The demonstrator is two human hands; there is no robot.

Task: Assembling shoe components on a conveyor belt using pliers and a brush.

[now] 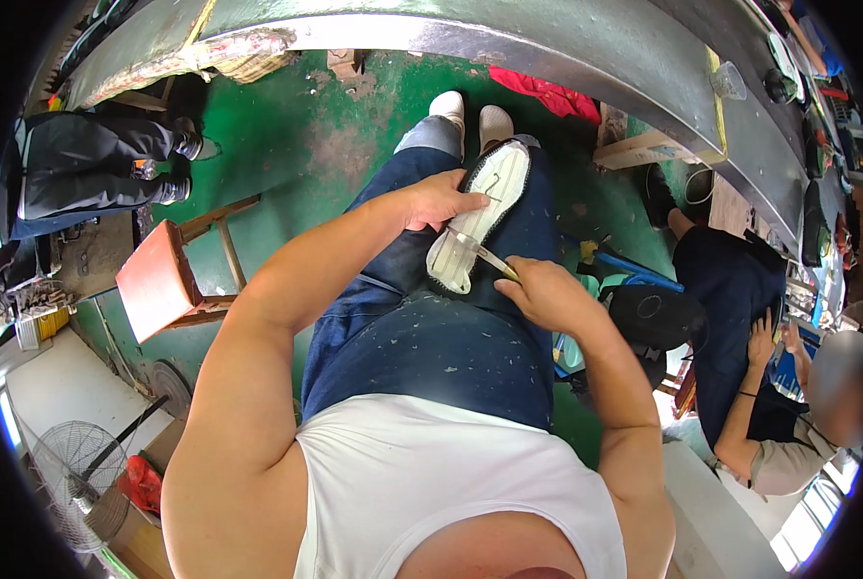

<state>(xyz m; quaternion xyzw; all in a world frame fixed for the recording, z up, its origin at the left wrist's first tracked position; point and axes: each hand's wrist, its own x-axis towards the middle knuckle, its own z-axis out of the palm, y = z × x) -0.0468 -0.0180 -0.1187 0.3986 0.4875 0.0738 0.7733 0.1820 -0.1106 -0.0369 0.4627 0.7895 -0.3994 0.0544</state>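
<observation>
A shoe (501, 193) lies bottom up along my lap, its pale underside ringed by a dark, stitched-looking edge. A short dark curved mark shows on its front half. My left hand (441, 200) grips its left side, thumb pressed on the underside and fingers hidden at the edge. From the lower right, my right hand (543, 292) is closed around a pale-handled hand tool (490, 259). The tool's greyish head lies over the narrow middle of the underside; its exact kind is hard to make out.
A long metal-topped bench (547, 48) curves across the far side, with red cloth (547, 95) beneath it. At left are a stool with a reddish seat (158, 280), a fan (79, 473) and a standing person's legs (94, 169). Another person (740, 318) sits at right.
</observation>
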